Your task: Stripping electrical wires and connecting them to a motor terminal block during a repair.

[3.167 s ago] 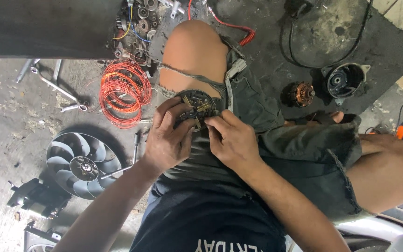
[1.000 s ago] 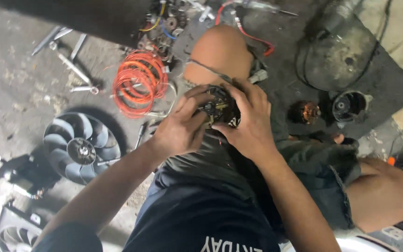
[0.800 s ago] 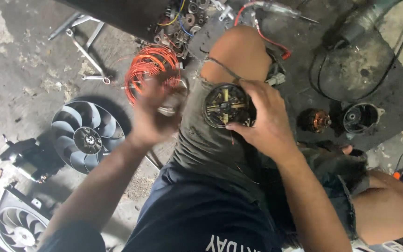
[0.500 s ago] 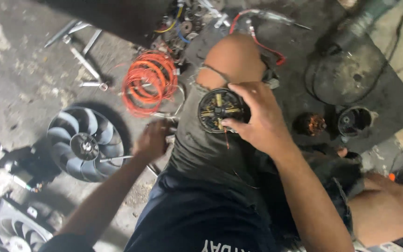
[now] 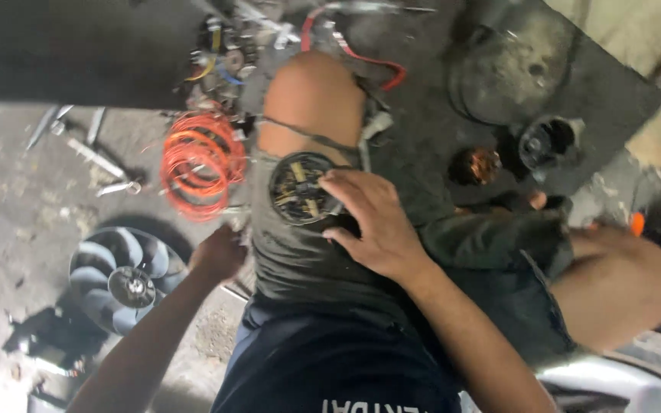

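The right hand (image 5: 376,226) rests with fingers spread on the round motor part (image 5: 297,188), steadying it on the thigh. The left hand (image 5: 218,254) is down by the floor beside the orange wire coil (image 5: 196,162) (blurred; I cannot tell whether it grips anything), near the black fan (image 5: 120,277)

Round dark motor part (image 5: 297,187) with brass-coloured segments, resting on the person's left thigh; right hand (image 5: 372,226) laid over its edge, fingers spread. Left hand (image 5: 218,254) down at the concrete floor (image 5: 9,222) beside the thigh, contents hidden. Orange wire coil (image 5: 196,164) just above it. Grey plastic fan (image 5: 120,279) lower left. Metal tools (image 5: 89,153) nearby.
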